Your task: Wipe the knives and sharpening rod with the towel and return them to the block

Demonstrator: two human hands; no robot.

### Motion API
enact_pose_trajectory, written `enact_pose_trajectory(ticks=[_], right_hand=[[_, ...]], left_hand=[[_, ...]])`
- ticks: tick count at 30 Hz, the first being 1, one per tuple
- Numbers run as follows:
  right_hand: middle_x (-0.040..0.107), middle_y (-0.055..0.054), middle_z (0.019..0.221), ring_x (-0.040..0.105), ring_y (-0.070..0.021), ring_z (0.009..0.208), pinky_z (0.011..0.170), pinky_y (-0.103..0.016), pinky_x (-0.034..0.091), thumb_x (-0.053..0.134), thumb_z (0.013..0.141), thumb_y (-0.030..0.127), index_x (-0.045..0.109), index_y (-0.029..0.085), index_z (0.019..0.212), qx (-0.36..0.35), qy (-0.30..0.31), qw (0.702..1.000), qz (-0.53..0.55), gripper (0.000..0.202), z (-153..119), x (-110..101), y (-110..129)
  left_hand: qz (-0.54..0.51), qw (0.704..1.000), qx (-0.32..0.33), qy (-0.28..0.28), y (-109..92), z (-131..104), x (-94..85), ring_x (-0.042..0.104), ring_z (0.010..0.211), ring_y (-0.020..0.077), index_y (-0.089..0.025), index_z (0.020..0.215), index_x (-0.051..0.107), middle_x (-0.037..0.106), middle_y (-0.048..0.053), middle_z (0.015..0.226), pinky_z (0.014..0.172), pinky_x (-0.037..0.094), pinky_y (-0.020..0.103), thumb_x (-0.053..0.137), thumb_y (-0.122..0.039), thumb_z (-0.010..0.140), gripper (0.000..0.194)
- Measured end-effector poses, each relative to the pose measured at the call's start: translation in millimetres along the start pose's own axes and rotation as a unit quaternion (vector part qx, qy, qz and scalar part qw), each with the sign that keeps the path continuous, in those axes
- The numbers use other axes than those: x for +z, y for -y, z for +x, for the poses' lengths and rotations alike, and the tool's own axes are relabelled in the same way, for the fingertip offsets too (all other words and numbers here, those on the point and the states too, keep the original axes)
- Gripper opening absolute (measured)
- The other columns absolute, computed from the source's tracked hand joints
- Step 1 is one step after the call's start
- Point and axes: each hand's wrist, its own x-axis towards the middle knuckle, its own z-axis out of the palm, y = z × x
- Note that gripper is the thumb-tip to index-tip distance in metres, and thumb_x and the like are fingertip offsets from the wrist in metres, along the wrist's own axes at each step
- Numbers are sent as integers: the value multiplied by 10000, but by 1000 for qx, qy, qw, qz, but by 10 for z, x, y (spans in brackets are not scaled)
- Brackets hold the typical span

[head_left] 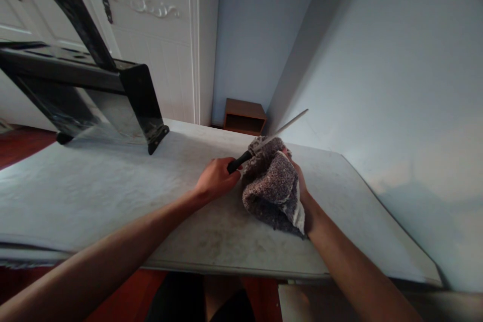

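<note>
My left hand [218, 180] is closed around the black handle of a knife [281, 130], whose narrow blade slants up and to the right. A grey-brown terry cloth [273, 186] with a white edge lies bunched against the blade near the handle. Behind the cloth, my right hand [298, 173] grips it from the right side, and most of its fingers are hidden by the folds. Both hands are over the white tabletop [211, 231], which has dull stains near its front edge.
On the left of the table stands a black slotted rack [138, 105] with clear panels and a black upright piece [81, 25]. White cabinet doors [154, 55] rise behind it. A small brown open box unit [245, 110] sits beyond the table, and a pale wall [396, 70] borders the right.
</note>
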Motion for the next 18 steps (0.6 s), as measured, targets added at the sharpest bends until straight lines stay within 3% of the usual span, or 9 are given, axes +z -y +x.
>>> enact_pose_trajectory(ticks=[4, 7, 12, 16, 18], right_hand=[[721, -14, 770, 685, -255, 868, 776, -387, 554, 595, 733, 648, 664, 267, 860, 42, 10, 996, 84, 408, -43, 16, 112], [705, -23, 694, 686, -270, 812, 718, -400, 559, 577, 720, 598, 659, 251, 798, 73, 51, 993, 77, 365, -78, -16, 137], [674, -25, 614, 675, -271, 737, 663, -387, 554, 628, 594, 431, 608, 240, 669, 80, 65, 991, 82, 206, -131, -55, 112], [653, -36, 596, 678, -258, 749, 641, -358, 536, 600, 680, 544, 607, 245, 679, 120, 67, 989, 56, 299, -169, -23, 94], [632, -47, 567, 678, -256, 753, 634, -349, 530, 542, 744, 599, 605, 243, 652, 79, 46, 996, 10, 373, -185, 2, 89]], left_hand=[[74, 997, 17, 21, 17, 7, 23, 634, 689, 201, -188, 888, 731, 701, 51, 734, 615, 414, 264, 539, -224, 749, 240], [106, 994, 21, 30, 27, 6, 28, 647, 725, 210, -194, 866, 717, 717, 61, 777, 632, 419, 265, 563, -221, 754, 192], [110, 993, 21, 34, 48, 8, 13, 649, 728, 211, -191, 862, 709, 716, 65, 784, 638, 421, 266, 560, -219, 768, 178], [111, 993, 24, 33, 57, 9, 0, 653, 734, 219, -187, 859, 706, 717, 71, 786, 629, 414, 272, 552, -213, 766, 182], [111, 993, 31, 33, 53, 6, -4, 654, 736, 223, -193, 875, 705, 717, 69, 784, 629, 414, 275, 549, -206, 759, 194]])
